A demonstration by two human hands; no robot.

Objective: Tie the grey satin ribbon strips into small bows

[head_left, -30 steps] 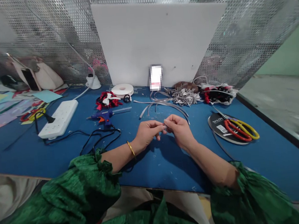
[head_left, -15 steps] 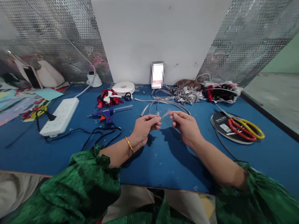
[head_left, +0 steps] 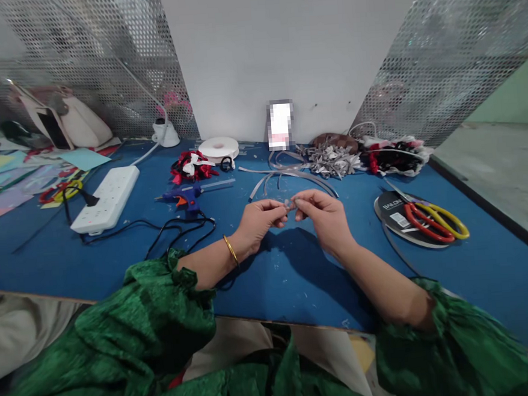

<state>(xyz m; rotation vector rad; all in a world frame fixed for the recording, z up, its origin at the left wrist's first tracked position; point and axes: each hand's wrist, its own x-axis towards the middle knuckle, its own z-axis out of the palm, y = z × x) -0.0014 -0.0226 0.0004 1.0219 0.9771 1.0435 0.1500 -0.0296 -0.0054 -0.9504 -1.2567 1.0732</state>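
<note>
Near the middle of the blue table (head_left: 262, 294), my left hand (head_left: 262, 222) and my right hand (head_left: 324, 218) almost meet at the fingertips. Both pinch a small, thin, pale ribbon piece (head_left: 290, 204), mostly hidden by the fingers. Just beyond them lie curved grey ribbon strips (head_left: 307, 174). A heap of grey ribbon bows (head_left: 337, 160) sits behind my right hand. To the left of my left hand is a blue glue gun (head_left: 186, 195) with an orange trigger.
A white power strip (head_left: 107, 200) and black cable lie left. Red and black bows (head_left: 189, 168) and a white ribbon roll (head_left: 219, 148) are at the back. Scissors (head_left: 433, 222) rest on a black spool (head_left: 394, 216) at right. A phone (head_left: 280, 124) leans on the white board (head_left: 299, 51).
My right hand has moved left, closer to my left hand, and its fingers now meet the small piece near the left fingertips. The view has tilted slightly down.
</note>
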